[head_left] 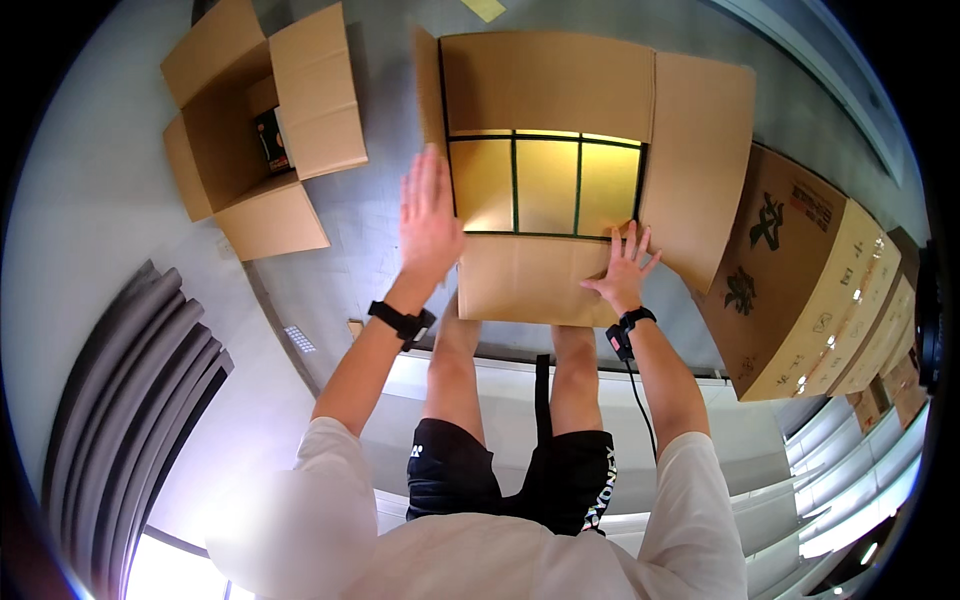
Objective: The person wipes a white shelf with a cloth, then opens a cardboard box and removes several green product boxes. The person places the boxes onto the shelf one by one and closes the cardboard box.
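Note:
A large cardboard box (551, 90) stands on the floor before me with its flaps folded out. Inside, several gold-topped packages (546, 184) with dark green edges lie in rows, partly hidden by the far flap. My left hand (430, 214) is held flat at the left side of the box, by the upright left flap (427, 90); whether it touches is hard to tell. My right hand (624, 266) has its fingers spread over the right end of the near flap (532, 277), fingertips at the corner of the opening. Neither hand holds anything.
At the upper left stands another open carton (225, 142) with a dark printed package (271, 141) inside. Taped cartons (795, 277) stand close on the right. A grey curtain (127, 382) hangs at left. A black cable (641, 405) runs from my right wrist device.

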{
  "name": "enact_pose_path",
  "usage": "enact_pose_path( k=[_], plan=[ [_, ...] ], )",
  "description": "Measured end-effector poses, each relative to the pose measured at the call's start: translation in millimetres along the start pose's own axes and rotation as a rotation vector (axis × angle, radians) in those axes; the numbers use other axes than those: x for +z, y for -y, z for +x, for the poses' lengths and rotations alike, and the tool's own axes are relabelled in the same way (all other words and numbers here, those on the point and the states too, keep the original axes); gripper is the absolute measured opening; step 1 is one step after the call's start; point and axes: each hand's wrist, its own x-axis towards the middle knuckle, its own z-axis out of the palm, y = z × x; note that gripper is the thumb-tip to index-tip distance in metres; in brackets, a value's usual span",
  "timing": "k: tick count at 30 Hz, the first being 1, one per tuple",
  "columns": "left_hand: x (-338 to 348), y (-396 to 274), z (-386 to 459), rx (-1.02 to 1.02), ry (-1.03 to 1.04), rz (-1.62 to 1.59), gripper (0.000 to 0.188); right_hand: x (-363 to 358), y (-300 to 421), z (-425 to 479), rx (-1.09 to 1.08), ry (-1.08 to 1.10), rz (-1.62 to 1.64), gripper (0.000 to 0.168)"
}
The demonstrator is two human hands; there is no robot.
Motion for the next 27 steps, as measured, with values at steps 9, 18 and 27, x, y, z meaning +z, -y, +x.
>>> enact_pose_path(
  k=[9, 18, 27],
  plan=[
    [49.2, 108.5, 11.8, -0.29, 0.072, 0.13, 0.09, -1.9, -16.6, -4.8, 0.038, 0.046, -0.02, 0.126],
    [129.7, 79.1, 56.2, -0.441, 0.211, -0.435, 0.118, -8.9, -25.6, -15.6, 0.031, 0.003, -0.024, 0.124],
    [129.4, 71.1, 48.0, -0.465, 0.166, -0.935, 0.055, -24.4, -27.6, -25.2, -0.033, -0.09, 0.118, 0.13]
  ],
)
